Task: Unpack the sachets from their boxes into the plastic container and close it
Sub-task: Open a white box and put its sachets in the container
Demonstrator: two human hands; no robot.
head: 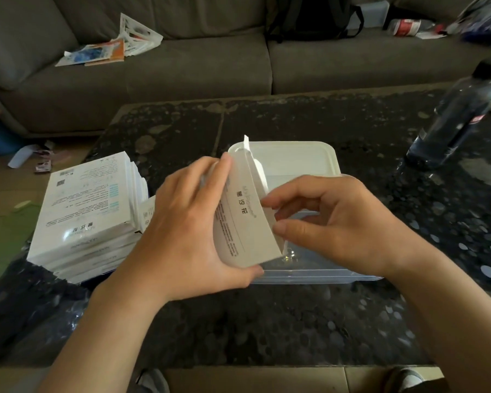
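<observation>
Grey couch (182,66) cushions fill the background, with loose papers (105,49) scattered on the left seat and a dark backpack (312,18) leaning further right. Closer to me sits the dark speckled desk (267,321), and on it, straight ahead, the clear plastic container (318,268) stands open. Its white lid (295,157) lies just behind it, touching or slightly overlapping its far rim.

Over the left part of the container I hold one white box (244,219) tilted on edge, its printed face turned up toward me. My left hand (187,231) grips it from the left side: thumb under the near corner, fingers (224,163) curled over the far end, closed firmly on the cardboard. My right hand (332,222) meets the box at its right edge, where the end flap stands open; thumb and forefinger pinch narrowly at that opening, though I cannot tell whether they have hold of the flap or of something inside.

Left of my left hand, a stack of white boxes (88,217) rests on the desk, fanned a little and leaning. A dark bottle (459,117) stands at the far right of the desk, well apart from the container. No sachets are visible in the part of the container that shows.
</observation>
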